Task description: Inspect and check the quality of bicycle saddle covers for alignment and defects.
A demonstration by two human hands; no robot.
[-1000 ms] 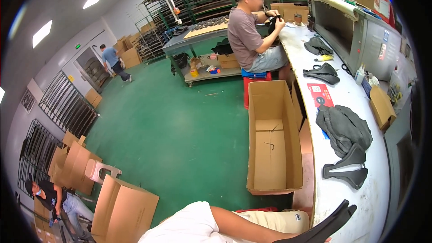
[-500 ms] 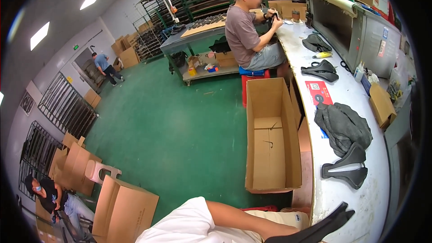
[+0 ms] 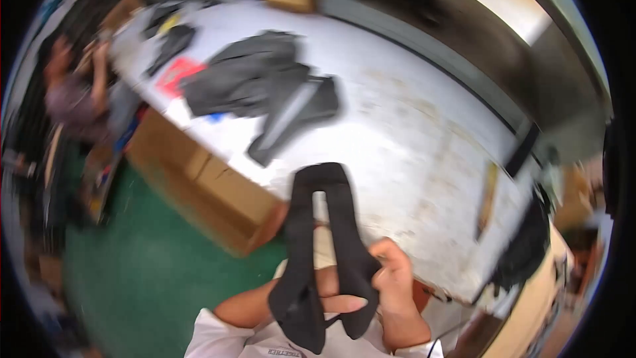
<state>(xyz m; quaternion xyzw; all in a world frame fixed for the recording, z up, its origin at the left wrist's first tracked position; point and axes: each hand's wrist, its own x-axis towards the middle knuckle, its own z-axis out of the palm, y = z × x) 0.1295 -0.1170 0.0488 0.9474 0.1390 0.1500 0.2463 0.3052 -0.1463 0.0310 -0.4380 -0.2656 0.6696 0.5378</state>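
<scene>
A black bicycle saddle [image 3: 301,245] with a long central slot is held up before my chest, its narrow nose pointing away. My left hand [image 3: 341,303] is under the saddle; its fingers show through the slot, closed on it. At the right edge of the wide rear, my right hand [image 3: 394,275] pinches the saddle's side with thumb and curled fingers. On the white table ahead lies a second slotted dark saddle [image 3: 308,106]. It touches a heap of dark grey fabric covers [image 3: 248,69]. The view is smeared by motion.
An open cardboard box [image 3: 218,189] stands on the floor against the table [image 3: 411,179]. A grey metal cabinet [image 3: 424,40] lines the back. A yellowish strip [image 3: 489,199] and a black cloth-like item [image 3: 523,252] are at right. A co-worker [image 3: 79,93] sits far left.
My view has swung right and down toward the table. The saddle, at the lower right edge before, is now in front of me, with both hands on it.
</scene>
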